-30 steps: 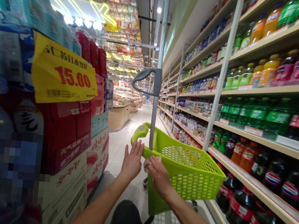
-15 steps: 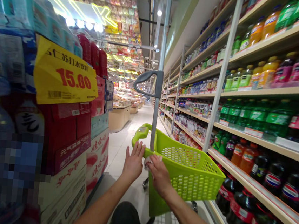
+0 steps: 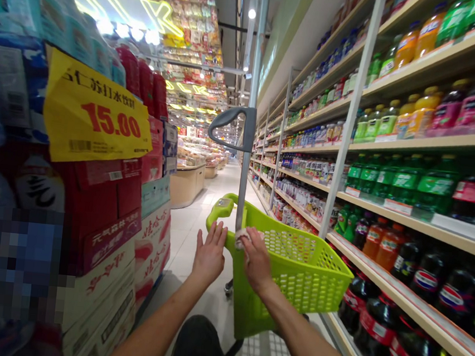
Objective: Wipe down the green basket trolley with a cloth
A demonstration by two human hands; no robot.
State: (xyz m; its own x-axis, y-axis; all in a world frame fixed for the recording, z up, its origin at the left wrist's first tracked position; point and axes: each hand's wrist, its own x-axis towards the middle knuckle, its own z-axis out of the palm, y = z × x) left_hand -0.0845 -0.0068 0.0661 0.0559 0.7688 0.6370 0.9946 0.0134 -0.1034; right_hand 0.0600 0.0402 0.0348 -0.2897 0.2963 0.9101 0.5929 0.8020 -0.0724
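Right hand (image 3: 258, 264) pinching white cloth (image 3: 241, 236) at green cart's (image 3: 313, 289) rim, beside gray pole (image 3: 243, 187); left hand (image 3: 210, 256) flat, fingers straight, tips by cart handle (image 3: 216, 214), contact unclear; cart near bottle shelves (image 3: 367, 206)

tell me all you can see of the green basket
The green basket looks like plastic: holes pierce its walls, and a loop juts at its left. It stands upright beside the shelves; a grey pole rises at its near end. The right hand's grip holds a crumpled white wad at its rim; whether the left hand touches is unclear.
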